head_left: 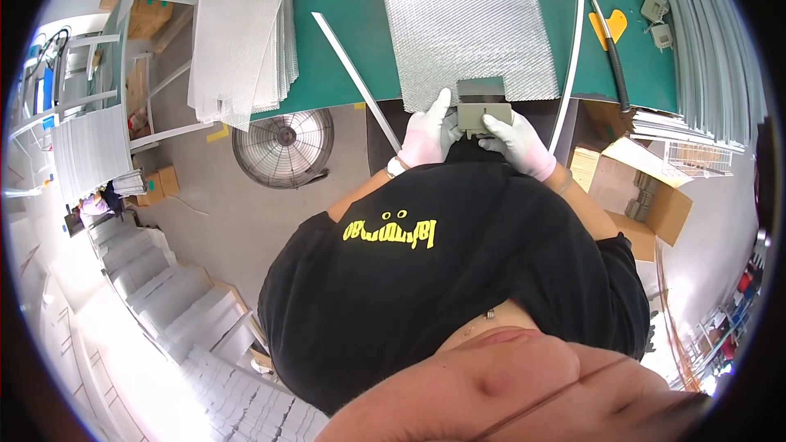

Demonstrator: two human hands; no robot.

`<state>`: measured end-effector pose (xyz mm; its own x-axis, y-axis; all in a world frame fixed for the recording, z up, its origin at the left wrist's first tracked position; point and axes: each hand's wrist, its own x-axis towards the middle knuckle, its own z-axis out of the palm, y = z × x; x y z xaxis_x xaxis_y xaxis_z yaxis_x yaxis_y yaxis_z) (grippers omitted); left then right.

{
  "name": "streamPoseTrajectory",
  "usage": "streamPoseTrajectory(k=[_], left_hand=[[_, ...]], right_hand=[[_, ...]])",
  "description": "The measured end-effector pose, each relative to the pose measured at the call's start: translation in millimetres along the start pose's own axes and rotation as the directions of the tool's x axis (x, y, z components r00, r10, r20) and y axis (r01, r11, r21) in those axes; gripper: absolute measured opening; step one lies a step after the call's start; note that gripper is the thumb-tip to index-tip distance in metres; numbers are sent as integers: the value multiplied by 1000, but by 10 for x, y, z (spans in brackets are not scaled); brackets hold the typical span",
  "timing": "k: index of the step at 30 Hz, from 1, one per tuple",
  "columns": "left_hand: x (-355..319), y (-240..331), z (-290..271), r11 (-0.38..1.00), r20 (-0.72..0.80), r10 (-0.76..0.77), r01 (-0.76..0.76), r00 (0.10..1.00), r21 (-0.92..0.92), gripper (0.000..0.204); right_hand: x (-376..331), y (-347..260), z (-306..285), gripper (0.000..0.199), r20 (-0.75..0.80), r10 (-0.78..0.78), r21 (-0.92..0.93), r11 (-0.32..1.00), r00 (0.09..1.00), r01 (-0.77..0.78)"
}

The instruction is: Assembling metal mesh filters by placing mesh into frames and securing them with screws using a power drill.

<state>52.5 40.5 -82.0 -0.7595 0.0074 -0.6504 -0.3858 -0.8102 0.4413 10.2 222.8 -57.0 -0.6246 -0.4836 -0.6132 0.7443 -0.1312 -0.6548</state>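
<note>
I see both gloved hands at the near edge of the green table (344, 0): left hand (427, 135) and right hand (516, 141) have fingers clamped on a small grey-green plastic piece (483, 117) (just below the metal mesh sheet (467, 20)). I'd keep it square to the mesh edge, pressing evenly.

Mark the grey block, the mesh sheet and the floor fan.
grey block (483, 115), head view, its front face.
mesh sheet (467, 24), head view, its middle.
floor fan (283, 147), head view, guard grille.
</note>
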Motion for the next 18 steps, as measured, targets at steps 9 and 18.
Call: streamPoseTrajectory(k=[9,18], left_hand=[[-5,-55,22,994,-35,107,-106,994,30,45],[-35,-86,55,986,-110,163,-159,980,45,44]], right_hand=[[113,94,-159,32,138,-49,51,998,989,42],[131,176,-64,29,-46,-145,-67,988,988,142]])
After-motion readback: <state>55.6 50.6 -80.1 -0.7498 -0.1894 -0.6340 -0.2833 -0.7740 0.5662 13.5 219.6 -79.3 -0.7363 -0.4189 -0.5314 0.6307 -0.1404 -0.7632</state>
